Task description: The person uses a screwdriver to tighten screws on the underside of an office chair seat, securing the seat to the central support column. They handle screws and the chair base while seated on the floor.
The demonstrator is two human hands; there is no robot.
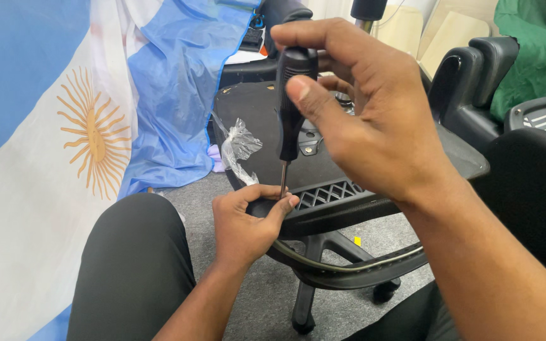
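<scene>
One black-handled, thin steel-shafted screwdriver (291,104) stood upright, gripped closed by the right hand (368,107); at six o'clock, the left hand (244,224) clasped one black plastic chair frame (349,205).

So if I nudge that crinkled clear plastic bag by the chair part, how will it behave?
The crinkled clear plastic bag looks thin and creased, so it is probably floppy and very light. It likely crumples instead of sliding. It lies by the left hand and the black-handled screwdriver, so it may snag there.
</scene>
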